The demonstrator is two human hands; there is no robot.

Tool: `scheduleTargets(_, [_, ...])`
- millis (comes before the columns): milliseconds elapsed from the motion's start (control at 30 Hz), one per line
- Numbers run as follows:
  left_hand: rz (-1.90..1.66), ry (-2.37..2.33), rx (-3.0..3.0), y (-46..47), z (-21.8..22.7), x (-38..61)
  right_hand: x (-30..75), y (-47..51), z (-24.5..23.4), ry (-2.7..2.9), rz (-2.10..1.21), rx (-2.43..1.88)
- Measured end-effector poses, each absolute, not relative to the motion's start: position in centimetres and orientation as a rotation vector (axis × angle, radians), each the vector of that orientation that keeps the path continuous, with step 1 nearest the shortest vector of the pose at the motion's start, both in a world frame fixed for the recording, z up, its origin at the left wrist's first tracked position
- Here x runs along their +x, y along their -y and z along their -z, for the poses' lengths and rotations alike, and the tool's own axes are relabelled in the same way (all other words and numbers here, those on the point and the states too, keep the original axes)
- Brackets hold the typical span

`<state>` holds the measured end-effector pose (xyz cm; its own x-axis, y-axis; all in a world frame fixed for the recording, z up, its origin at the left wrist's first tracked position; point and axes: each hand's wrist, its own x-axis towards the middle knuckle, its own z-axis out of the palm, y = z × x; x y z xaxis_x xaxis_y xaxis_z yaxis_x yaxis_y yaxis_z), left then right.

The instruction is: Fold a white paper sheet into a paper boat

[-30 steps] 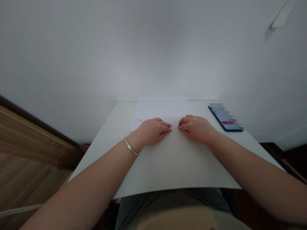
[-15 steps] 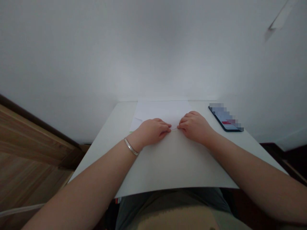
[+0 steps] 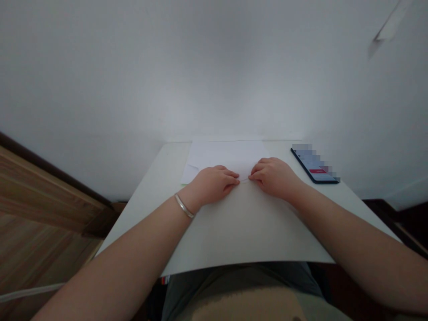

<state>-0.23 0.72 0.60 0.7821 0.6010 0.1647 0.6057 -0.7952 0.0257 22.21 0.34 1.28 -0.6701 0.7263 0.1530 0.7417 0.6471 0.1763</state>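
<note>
A white sheet of paper [image 3: 227, 154] lies flat at the back of the white table, its far edge by the wall. My left hand [image 3: 219, 182] pinches the paper's near edge, thumb and fingers pressed together. Just to its right, my right hand [image 3: 272, 176] is closed on the same edge, the fingertips a short gap from those of the left. Between the two hands the edge curls up slightly. A small crease or flap shows at the sheet's left side, and a thin green strip peeks out at its near left corner. My hands hide parts of the near edge.
A smartphone [image 3: 314, 167] with a lit, partly blurred screen rests at the right side of the white table [image 3: 247, 232]. Behind the table rises a white wall [image 3: 214, 80]. Wooden furniture [image 3: 43, 209] stands to the left, with a pale cable [image 3: 30, 292] below.
My right hand has shifted very slightly right and toward me along the paper's edge. The left hand has barely moved, and both keep their pinch.
</note>
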Motion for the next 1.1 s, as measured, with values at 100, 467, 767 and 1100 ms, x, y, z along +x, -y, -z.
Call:
scheduleTargets(100, [0.214, 1.007, -2.963, -0.7, -0.8, -0.2, 22.6, -0.4, -1.5, 2.782, 0.343, -1.320])
scheduleTargets(467, [0.299, 1.076, -2.884, -0.3, -0.8, 0.1, 20.4, 0.3, 0.0, 2.441, 0.182, -1.525])
scheduleTargets(767, [0.444, 1.044, -2.825, -0.6, 0.2, 0.2, 20.3, -0.8, 0.8, 2.251, -0.140, -1.559])
scheduleTargets(1100, [0.620, 1.208, -2.613, -0.7, 0.3, 0.0, 20.2, -1.0, 1.1, 1.967, -0.595, -1.487])
